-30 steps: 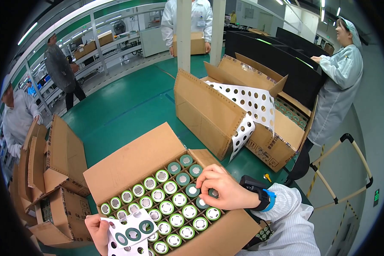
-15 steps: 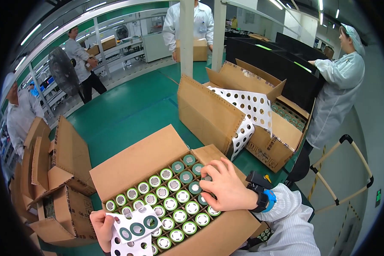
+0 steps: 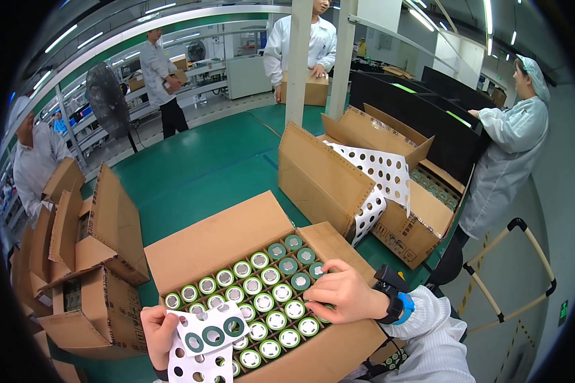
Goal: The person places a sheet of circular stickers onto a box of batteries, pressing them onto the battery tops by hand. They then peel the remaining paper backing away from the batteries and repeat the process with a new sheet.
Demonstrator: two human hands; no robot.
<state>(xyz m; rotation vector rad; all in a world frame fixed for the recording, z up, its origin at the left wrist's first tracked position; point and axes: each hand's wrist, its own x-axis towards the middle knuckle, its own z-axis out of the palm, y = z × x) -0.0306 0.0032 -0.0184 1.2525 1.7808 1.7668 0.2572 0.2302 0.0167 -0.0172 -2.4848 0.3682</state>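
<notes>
An open cardboard box [image 3: 218, 230] in front of me holds rows of upright cylindrical battery cells [image 3: 276, 320] in a card divider. Most cells have white-rimmed tops with bright green edges; several at the far right have dark green tops [image 3: 288, 265]. My left hand [image 3: 159, 332] pinches a white sheet of ring stickers [image 3: 204, 322] over the box's near left corner. Dark green rings and punched holes show on the sheet. My right hand [image 3: 342, 295] is over the cells at the right side, fingers apart and bent down, fingertips at the tops. Its palm hides some cells.
More open cartons [image 3: 102, 306] stand at the left. On the green table [image 3: 204, 159], a carton [image 3: 326, 179] at the right has punched white sheets [image 3: 380, 169] draped over it. Several people in white coats stand around; a tubular frame [image 3: 514, 268] is at the right.
My right hand has moved slightly nearer to me over the cells, uncovering more dark green tops. The left hand still holds the sheet. The view has shifted a little.
</notes>
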